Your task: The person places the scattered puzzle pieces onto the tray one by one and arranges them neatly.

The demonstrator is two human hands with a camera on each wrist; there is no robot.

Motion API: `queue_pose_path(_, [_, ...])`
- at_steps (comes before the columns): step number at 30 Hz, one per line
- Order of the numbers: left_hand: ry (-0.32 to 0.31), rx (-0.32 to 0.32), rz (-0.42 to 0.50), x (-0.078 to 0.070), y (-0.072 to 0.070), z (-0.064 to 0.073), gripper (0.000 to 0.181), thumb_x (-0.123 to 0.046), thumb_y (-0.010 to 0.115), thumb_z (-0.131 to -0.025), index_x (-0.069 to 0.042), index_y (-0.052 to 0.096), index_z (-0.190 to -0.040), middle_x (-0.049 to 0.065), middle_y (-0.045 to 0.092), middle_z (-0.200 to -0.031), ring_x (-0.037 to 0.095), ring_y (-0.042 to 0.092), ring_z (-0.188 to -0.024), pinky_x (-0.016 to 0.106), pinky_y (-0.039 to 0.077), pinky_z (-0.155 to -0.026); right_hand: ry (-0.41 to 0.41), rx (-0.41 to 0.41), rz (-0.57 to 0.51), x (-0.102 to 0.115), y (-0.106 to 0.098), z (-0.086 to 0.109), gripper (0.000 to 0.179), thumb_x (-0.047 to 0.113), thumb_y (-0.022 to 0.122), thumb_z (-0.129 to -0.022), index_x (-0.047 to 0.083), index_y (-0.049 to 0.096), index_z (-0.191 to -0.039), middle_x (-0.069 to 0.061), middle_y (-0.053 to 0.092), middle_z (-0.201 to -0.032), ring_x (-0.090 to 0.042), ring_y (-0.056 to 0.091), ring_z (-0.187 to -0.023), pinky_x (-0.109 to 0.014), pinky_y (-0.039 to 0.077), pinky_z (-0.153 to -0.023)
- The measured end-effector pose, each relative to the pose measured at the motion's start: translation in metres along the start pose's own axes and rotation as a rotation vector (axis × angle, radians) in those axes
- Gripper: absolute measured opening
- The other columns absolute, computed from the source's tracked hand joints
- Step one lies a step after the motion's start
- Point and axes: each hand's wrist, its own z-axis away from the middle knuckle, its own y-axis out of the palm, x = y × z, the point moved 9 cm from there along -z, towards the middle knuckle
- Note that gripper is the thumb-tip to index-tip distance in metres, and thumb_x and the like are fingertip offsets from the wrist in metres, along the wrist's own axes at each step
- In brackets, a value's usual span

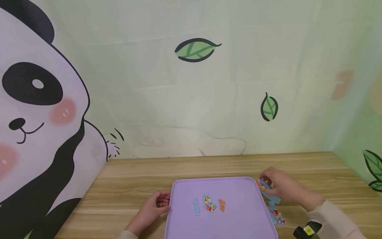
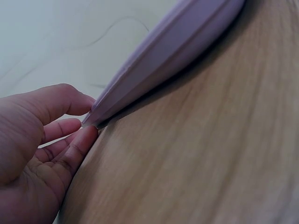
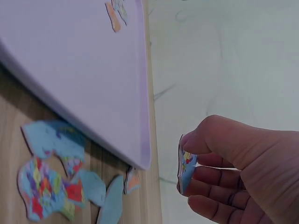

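Note:
A purple tray lies on the wooden table. My left hand is at its left edge, and in the left wrist view the thumb and fingers pinch the rim. Past the tray's right corner, my right hand holds a blue, multicoloured puzzle piece between thumb and fingers. On the tray sit a narrow blue piece, a colourful patterned piece and a small orange piece, set apart from each other.
Several loose puzzle pieces lie on the table along the tray's right side, some overlapping. A backdrop with a panda and leaves rises behind the table. A black device with a yellow label is by the right sleeve.

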Motion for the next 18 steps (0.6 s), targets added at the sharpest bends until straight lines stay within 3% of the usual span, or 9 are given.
queue_pose_path(18, [-0.014,-0.015,-0.015,-0.001,0.0,0.001,0.046,0.004,0.07,-0.081,0.013,0.051,-0.122,0.021,0.061,-0.109,0.023,0.06,-0.098,0.019,0.055,-0.082,-0.124,-0.017,-0.051,0.035,0.021,-0.011,0.029,0.013,0.075,-0.072,0.001,0.062,-0.096,0.003,0.056,-0.081,-0.006,0.051,-0.072,-0.02,0.048,-0.062])
